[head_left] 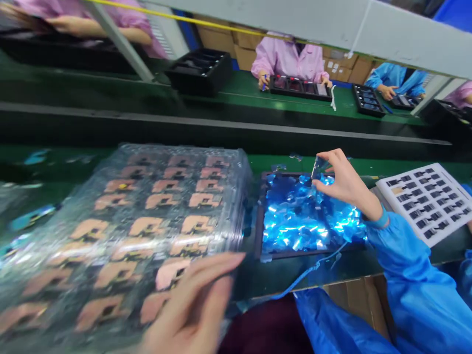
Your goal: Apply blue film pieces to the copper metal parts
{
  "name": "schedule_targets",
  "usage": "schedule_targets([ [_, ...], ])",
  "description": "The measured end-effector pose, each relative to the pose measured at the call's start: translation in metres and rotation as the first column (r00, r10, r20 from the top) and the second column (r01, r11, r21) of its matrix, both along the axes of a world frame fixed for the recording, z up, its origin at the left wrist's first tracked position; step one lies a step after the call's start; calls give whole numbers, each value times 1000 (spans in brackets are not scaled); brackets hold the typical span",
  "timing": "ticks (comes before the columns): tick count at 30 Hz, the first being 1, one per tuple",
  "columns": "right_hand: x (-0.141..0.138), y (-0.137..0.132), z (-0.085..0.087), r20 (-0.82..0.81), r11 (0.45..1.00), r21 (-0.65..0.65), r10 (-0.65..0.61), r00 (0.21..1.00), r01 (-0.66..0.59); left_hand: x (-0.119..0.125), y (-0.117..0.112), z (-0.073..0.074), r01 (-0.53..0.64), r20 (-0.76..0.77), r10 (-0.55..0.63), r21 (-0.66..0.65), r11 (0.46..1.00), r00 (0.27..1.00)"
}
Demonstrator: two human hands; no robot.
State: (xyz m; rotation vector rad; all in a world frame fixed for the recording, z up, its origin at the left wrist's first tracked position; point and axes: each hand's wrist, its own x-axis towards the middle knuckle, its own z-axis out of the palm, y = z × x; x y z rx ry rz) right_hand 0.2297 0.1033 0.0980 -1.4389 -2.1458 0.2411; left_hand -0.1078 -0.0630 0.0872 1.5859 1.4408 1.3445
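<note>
My left hand (191,300), blurred by motion, reaches over the near right corner of a stack of clear plastic trays (236,196). Its fingers are stretched out, with a gap to the thumb and nothing visible between them. Copper-coloured, flat parts (147,226) lie in rows in the top tray. My right hand (341,179), in a blue sleeve with a blue wrist strap (383,218), pinches a small, thin, clear piece (316,167) with a dark edge between thumb and fingers. Below it a dark shallow tray (260,216) is filled with shiny blue film pieces (295,221).
A white foam tray (435,238) of black parts stands at the right. A blue coiled cord (302,273) crosses the table's front edge. Film scraps (33,216) lie at the left. Across a grey rail (221,123), several co-workers (291,59) handle black trays (199,71).
</note>
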Motion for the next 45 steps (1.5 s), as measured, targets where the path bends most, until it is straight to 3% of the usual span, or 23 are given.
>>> schedule_targets([
  [3,-46,-52,8,-74,963,-48,261,963,-264,47,17,-16,171,374,-80,-217,961,924],
  [6,-68,-84,-3,-134,925,-122,343,930,-359,78,39,-41,258,580,-55,-273,927,813],
  [11,-52,-86,-40,-261,920,-215,270,927,-328,86,47,-77,216,653,69,-345,913,754],
  [14,-35,-75,-58,-132,962,-182,184,974,-206,83,42,-86,184,652,111,-366,912,750],
  [16,-31,-72,-65,20,992,-86,92,996,-90,83,40,-88,175,641,105,-357,918,760],
  [18,-35,-73,-66,45,999,-6,40,998,-39,84,39,-89,177,623,85,-346,921,777],
  [22,-55,-83,-57,-236,980,-96,149,960,-175,87,38,-90,186,565,35,-330,925,825],
  [25,-63,-88,-53,-392,955,-187,141,909,-229,87,35,-88,163,493,9,-304,938,870],
  [33,-63,-93,-57,-429,962,-209,70,901,-174,84,30,-79,146,404,-30,-257,955,914],
  [40,-72,-107,-55,-228,993,100,80,970,-58,85,28,-82,157,497,12,-297,942,868],
  [45,-74,-112,-57,-189,983,171,105,976,-73,83,25,-79,220,555,-7,-317,923,832],
])
